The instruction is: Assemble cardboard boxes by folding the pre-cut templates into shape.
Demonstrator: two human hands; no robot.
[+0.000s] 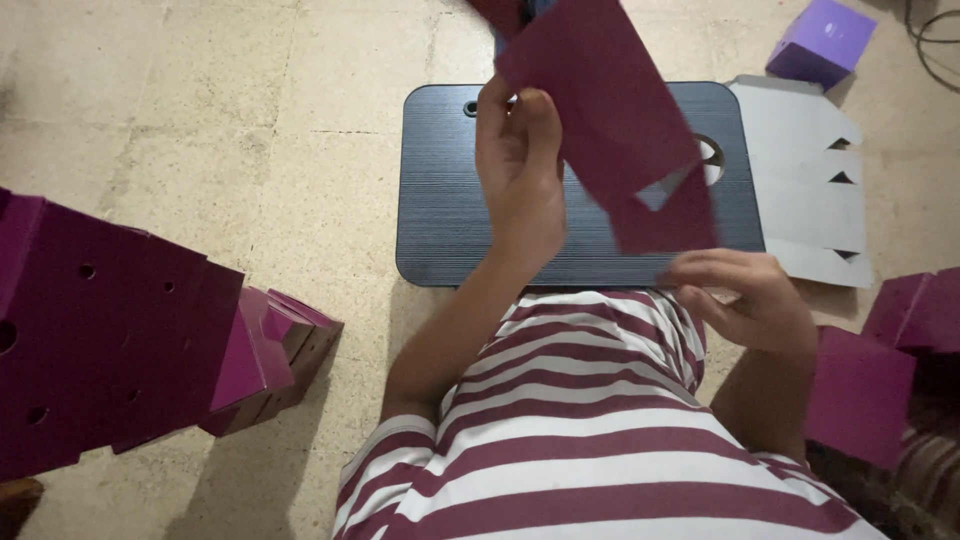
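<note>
My left hand (518,170) is raised over a dark blue ribbed board (445,210) and pinches the edge of a flat maroon cardboard box blank (610,110), which hangs tilted in the air. My right hand (745,295) is lower, near the board's front right corner, fingers curled at the blank's bottom flap; whether it grips the flap is unclear. My striped maroon and white shirt (580,440) fills the bottom of the view.
A stack of folded maroon boxes (120,340) lies at the left on the stone floor. More maroon boxes (880,360) sit at the right. A flat white box blank (810,190) lies beside the board, and a purple cube box (822,40) stands at top right.
</note>
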